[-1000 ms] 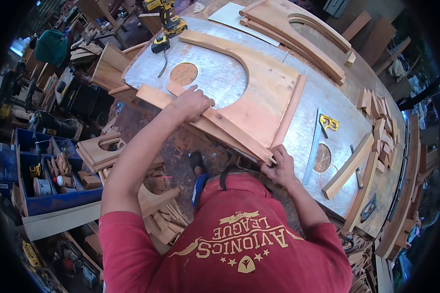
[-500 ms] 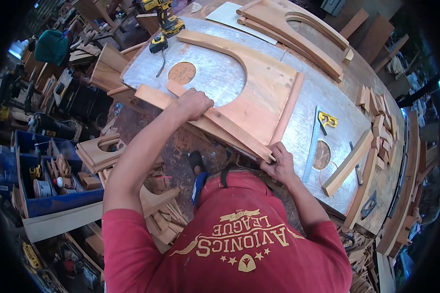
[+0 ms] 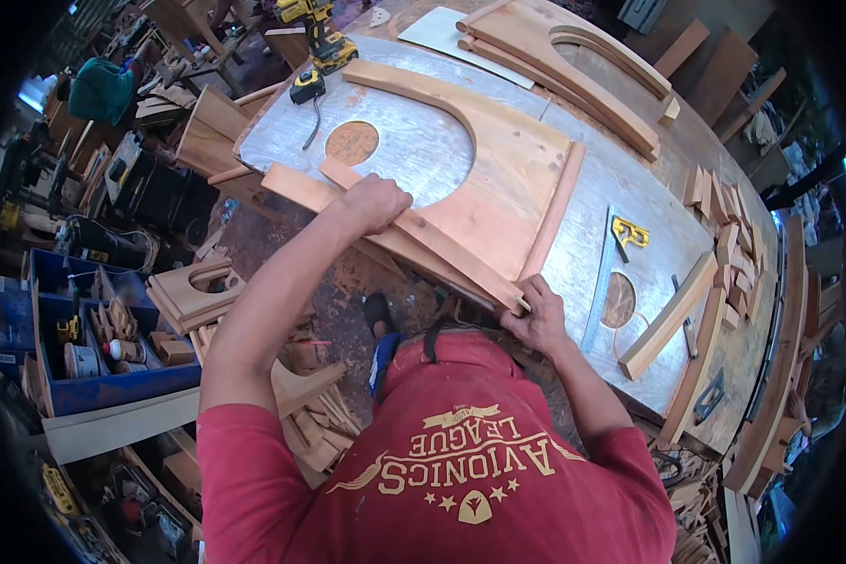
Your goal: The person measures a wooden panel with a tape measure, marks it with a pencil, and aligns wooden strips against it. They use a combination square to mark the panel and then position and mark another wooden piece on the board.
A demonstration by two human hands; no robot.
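Observation:
A narrow wooden strip (image 3: 451, 252) lies diagonally along the near edge of a U-cut wooden panel (image 3: 517, 179). My left hand (image 3: 378, 204) is closed round the strip near its far left part. At the strip's near right end, my right hand (image 3: 538, 318) is closed with fingers pinched against the tip. A small pale point shows between those fingers, too small to name. A rounded wooden rail (image 3: 553, 209) runs along the panel's right side, ending close to my right hand. The panel rests on a metal-topped workbench (image 3: 573, 282).
A yellow drill (image 3: 324, 42) and tape measure (image 3: 306, 86) stand at the back left. A combination square (image 3: 603, 273) and a loose wooden bar (image 3: 667, 315) lie to the right. Another cut panel (image 3: 526, 38) is at the back. A blue bin (image 3: 113, 383) stands left.

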